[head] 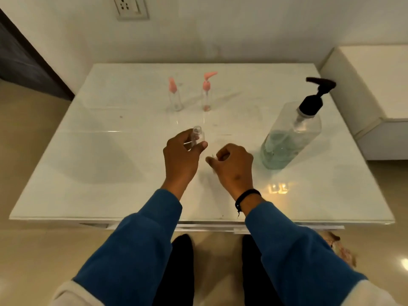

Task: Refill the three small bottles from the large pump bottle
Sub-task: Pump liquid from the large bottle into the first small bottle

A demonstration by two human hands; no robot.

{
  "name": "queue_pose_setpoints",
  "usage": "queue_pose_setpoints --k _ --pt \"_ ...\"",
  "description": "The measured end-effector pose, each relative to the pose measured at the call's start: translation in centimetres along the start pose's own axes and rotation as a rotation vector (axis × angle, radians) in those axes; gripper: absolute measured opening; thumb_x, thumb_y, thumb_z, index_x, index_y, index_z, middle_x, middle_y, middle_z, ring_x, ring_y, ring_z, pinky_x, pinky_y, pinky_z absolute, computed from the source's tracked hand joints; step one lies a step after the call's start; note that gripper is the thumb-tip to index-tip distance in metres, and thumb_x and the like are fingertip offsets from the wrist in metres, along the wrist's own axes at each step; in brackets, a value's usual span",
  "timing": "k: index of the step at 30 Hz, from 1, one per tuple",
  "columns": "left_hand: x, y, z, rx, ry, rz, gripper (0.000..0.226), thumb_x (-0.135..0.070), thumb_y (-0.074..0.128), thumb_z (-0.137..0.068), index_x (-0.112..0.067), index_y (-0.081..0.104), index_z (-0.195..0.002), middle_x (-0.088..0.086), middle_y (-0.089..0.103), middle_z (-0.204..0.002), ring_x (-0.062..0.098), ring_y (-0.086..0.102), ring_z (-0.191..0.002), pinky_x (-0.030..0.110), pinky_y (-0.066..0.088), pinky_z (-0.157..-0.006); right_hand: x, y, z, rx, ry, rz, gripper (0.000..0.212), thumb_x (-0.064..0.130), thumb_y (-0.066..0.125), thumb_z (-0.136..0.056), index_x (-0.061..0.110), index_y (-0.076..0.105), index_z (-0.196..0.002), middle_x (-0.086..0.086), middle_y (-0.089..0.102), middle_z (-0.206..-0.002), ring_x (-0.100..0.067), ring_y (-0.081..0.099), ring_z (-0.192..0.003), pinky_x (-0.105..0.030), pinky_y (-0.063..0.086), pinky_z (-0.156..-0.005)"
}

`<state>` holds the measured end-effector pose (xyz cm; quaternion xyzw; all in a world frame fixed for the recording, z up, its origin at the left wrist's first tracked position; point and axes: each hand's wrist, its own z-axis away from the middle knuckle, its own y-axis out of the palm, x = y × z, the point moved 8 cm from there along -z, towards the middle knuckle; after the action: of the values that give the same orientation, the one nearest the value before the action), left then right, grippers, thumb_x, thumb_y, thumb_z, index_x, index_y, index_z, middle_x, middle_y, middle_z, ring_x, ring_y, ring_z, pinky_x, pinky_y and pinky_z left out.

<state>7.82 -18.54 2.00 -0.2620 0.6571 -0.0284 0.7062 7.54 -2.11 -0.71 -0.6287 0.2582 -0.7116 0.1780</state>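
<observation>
Item: refill of three small bottles, first bottle in hand.

Worktop (88, 151): white, glossy, set against the far wall; a wall socket (130, 6) above it; a white cabinet (375, 85) at the right.

Open small bottle (197, 134): clear, cap off, mouth upward, held above the near middle of the worktop; left hand (180, 155) has its grip curled round the lower body, thumb across the front; contents not discernible.

Right hand (234, 166): just beside the left, near side, grip clenched; a thin pale tube seems to poke out by the thumb, so it probably holds the removed pump top, though the top itself is hidden and I cannot tell for certain; black wristband (247, 198) on the wrist.

Two capped small bottles: one with a pink cap (175, 93) far centre-left, one with a pink pump (207, 91) just right of it; both upright, apart from each other, both look almost empty.

Large pump bottle (291, 133): right of the hands, upright, black pump head (318, 93) pointing left; liquid fills roughly the lower part; untouched.

Step judged: opening done on the first bottle, filling not yet begun; the other two wait.

Next move calls for: freeing the right hand by setting its load down; carrying the open mouth rightward under the black nozzle; pressing the pump head while the left keeps the narrow mouth steady and level, since a small opening invites spills.
</observation>
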Motion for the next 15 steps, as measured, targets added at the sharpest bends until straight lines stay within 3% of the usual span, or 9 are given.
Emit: queue_pose_setpoints --k 6,15 --pt "1.5 1.0 -1.9 0.029 0.015 -0.088 0.037 -0.018 0.077 -0.087 -0.015 0.071 -0.123 -0.002 0.073 -0.116 0.010 0.066 -0.101 -0.006 0.038 -0.071 0.1 1.3 -1.7 0.016 -0.085 0.088 0.025 0.031 0.082 -0.085 0.012 0.067 -0.085 0.001 0.065 -0.079 -0.019 0.063 -0.078 -0.031 0.053 -0.072" --pt "1.2 0.8 -1.9 0.028 -0.010 -0.074 0.034 -0.018 0.078 -0.087 -0.016 0.072 -0.120 -0.007 0.072 -0.109 0.008 0.066 -0.097 -0.004 0.040 -0.069 0.0 2.6 -2.3 0.086 -0.089 0.175 0.023 0.032 0.078 -0.090 0.013 0.064 -0.090 0.002 0.060 -0.083 -0.020 0.059 -0.083 -0.029 0.048 -0.073"
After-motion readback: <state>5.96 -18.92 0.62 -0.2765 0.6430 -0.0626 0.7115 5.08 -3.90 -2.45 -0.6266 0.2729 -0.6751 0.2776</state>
